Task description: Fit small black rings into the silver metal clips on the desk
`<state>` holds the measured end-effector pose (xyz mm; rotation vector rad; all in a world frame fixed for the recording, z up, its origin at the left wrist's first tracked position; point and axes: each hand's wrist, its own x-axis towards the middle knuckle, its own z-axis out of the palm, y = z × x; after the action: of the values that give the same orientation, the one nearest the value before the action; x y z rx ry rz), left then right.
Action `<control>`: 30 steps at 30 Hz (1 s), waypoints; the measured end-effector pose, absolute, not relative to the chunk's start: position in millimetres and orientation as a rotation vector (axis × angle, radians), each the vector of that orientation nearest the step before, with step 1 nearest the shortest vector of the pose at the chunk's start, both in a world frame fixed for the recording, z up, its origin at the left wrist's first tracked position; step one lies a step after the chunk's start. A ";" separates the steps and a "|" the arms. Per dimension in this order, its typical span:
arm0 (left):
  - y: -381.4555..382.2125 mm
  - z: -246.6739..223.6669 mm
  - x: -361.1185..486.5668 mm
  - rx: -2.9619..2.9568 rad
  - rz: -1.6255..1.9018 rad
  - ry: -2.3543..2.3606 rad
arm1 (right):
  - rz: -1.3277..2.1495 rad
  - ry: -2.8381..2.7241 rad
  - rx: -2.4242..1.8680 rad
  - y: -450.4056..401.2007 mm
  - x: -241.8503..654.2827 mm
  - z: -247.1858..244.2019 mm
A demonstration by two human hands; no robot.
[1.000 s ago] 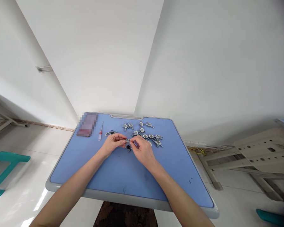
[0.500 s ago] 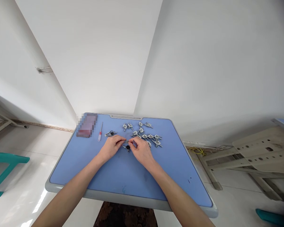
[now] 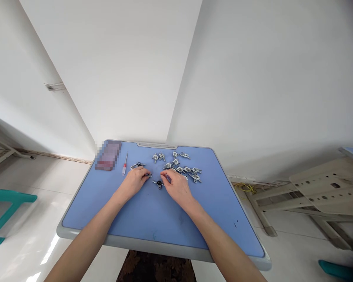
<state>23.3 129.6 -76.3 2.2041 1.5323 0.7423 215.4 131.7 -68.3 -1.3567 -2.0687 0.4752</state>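
My left hand (image 3: 135,180) is closed in a pinch on a small dark metal piece (image 3: 148,175) that sticks out past the fingertips. A short gap away, my right hand (image 3: 175,184) pinches a small metal part (image 3: 167,177), mostly covered by the fingers. Between the hands, on the blue tabletop, lies a metal fitting with a round black middle (image 3: 159,183). A similar black-centred fitting (image 3: 139,164) lies just behind my left hand, partly hidden by it. Several silver metal fittings (image 3: 187,169) are scattered beyond and beside my right hand.
A screwdriver (image 3: 124,164) with a clear and red handle lies left of my left hand. Behind it is a blurred-out flat object (image 3: 108,156) at the desk's far left corner. The blue desk (image 3: 153,223) has a raised grey rim. Green stools (image 3: 8,197) stand on the floor.
My hands have moved apart; they met over the black-centred fitting before. The left hand has shifted left with the dark metal piece, while the right hand has barely moved.
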 end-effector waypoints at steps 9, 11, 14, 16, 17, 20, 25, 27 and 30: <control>123.0 -71.9 24.2 2.429 0.680 1.678 | 0.465 -2.153 -1.393 132.2 218.8 -67.9; 124.0 -74.2 28.7 2.548 0.702 1.628 | 0.472 -2.121 -1.380 132.8 220.3 -65.9; 128.4 -79.2 36.3 2.674 0.648 1.537 | 0.469 -2.079 -1.356 134.3 222.9 -63.0; 131.9 -82.4 39.2 2.719 0.616 1.535 | 0.462 -2.057 -1.351 135.3 224.7 -61.2; 133.5 -83.7 39.6 2.737 0.608 1.551 | 0.458 -2.047 -1.349 135.7 225.6 -60.4; 137.0 -86.2 36.3 2.783 0.598 1.611 | 0.450 -2.019 -1.354 136.7 228.1 -57.8; 136.1 -83.8 29.8 2.771 0.645 1.656 | 0.442 -1.961 -1.374 139.6 233.8 -53.0; 132.6 -80.5 33.1 2.743 0.730 1.635 | 0.429 -1.915 -1.385 141.8 237.4 -51.1; 125.4 -76.2 45.7 2.762 0.807 1.461 | 0.406 -1.836 -1.406 146.0 243.5 -49.0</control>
<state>45.7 125.4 -76.2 2.7619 1.4613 0.8065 243.5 146.0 -49.0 -1.4060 -1.8357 0.4057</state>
